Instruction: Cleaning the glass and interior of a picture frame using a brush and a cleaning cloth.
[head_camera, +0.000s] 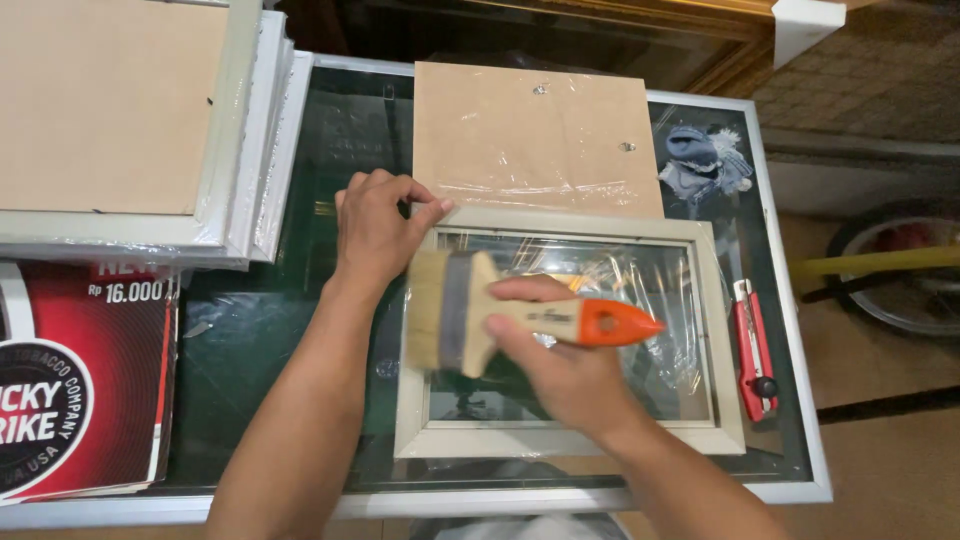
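Left hand (375, 225) palm-down, fingers curled; right hand (560, 365) clenched.
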